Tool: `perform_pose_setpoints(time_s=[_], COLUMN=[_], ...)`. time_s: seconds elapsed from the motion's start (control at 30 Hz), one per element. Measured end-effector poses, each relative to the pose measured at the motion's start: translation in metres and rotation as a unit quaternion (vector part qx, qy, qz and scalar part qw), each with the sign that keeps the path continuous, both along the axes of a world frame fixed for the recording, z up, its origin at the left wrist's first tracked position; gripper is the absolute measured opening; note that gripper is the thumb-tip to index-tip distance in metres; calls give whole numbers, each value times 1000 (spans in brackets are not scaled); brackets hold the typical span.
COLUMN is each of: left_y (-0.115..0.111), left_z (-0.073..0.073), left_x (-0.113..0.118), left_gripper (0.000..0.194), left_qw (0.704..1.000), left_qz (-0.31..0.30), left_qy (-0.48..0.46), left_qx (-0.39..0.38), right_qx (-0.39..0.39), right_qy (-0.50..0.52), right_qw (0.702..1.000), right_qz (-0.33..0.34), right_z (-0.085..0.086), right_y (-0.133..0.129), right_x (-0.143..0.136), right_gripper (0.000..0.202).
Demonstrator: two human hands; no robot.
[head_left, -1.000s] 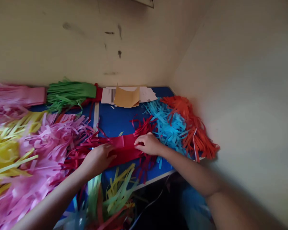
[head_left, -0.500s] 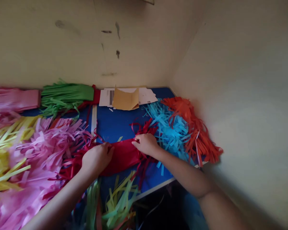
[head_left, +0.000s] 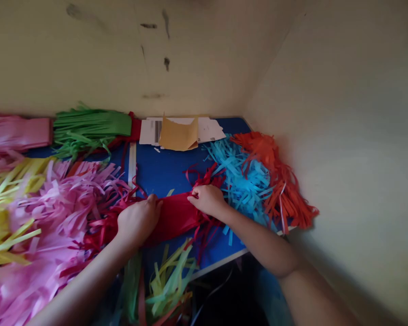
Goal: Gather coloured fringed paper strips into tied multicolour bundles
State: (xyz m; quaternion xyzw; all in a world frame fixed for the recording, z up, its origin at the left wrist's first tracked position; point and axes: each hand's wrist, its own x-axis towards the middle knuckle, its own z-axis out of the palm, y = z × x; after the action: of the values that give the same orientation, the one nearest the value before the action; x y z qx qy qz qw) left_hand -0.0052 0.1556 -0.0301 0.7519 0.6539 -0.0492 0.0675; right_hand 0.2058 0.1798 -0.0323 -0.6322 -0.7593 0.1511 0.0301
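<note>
A band of dark red paper with fringed ends lies across the blue table. My left hand is closed on the upper left part of the band, its thumb and fingers pinched at the edge. At the band's upper right edge my right hand pinches the paper beside the fringe. Red strips spread out past both hands. The palms and some fingertips are hidden from view.
Pink fringe and yellow strips cover the left. Green fringed paper and brown card lie along the wall. Blue fringe and orange fringe are at right; pale green strips hang near the front edge.
The view has shifted slightly, so the table's back items sit a little higher in the picture. Both hands keep hold of the red paper, in nearly the same places.
</note>
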Motion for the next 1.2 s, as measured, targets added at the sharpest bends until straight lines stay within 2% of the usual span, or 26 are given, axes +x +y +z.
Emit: perform_pose_setpoints(time_s=[0.07, 0.13, 0.2, 0.27, 0.3, 0.33, 0.37, 0.43, 0.47, 0.53, 0.63, 0.7, 0.83, 1.0, 1.2], left_y=[-3, -5, -5, -5, -5, -5, -6, -10, -11, -14, -16, -16, -14, -16, -12], left_z=[2, 4, 5, 4, 3, 2, 2, 1, 1, 2, 4, 3, -3, -6, -10], left_x=[3, 6, 7, 5, 4, 3, 1, 0, 1, 3, 6, 5, -3, -5, -14], left_gripper=[41, 37, 32, 27, 25, 23, 23, 22, 22, 23, 18, 17, 28, 22, 34], left_qw=[999, 992, 980, 968, 963, 960, 958, 956, 956, 957, 959, 959, 961, 965, 971], left_qz=[-24, -84, -164, -225, -243, -254, -260, -263, -260, -252, -241, -237, -222, -188, -161], left_qy=[6, 7, 3, -1, -3, -5, -7, -13, -15, -15, -9, -9, -21, -32, -52], left_qx=[45, 95, 116, 114, 113, 116, 120, 129, 134, 143, 152, 155, 167, 182, 170], right_qx=[34, 110, 159, 125, 93, 67, 56, 91, 118, 138, 95, 90, 108, 138, 107], right_qy=[-16, -25, -5, 16, 13, 1, -17, -28, -14, 22, -2, -48, -73, -41, 37], right_qw=[999, 993, 986, 980, 980, 984, 990, 994, 992, 981, 952, 943, 946, 939, 962], right_qz=[-16, -24, 49, 153, 176, 168, 132, 52, 49, 132, 290, 317, 298, 311, 248], right_z=[12, 24, 32, 36, 37, 37, 38, 41, 41, 39, 25, 15, 4, -3, -11], right_y=[-5, -14, -21, -23, -21, -18, -14, -8, -7, -10, -17, -17, -7, 0, 10], right_x=[0, -2, -5, -4, -1, 4, 10, 19, 20, 13, -8, -16, -12, -4, 5], right_gripper=[18, 18, 26, 26, 22, 18, 16, 17, 19, 23, 27, 31, 29, 20, 18])
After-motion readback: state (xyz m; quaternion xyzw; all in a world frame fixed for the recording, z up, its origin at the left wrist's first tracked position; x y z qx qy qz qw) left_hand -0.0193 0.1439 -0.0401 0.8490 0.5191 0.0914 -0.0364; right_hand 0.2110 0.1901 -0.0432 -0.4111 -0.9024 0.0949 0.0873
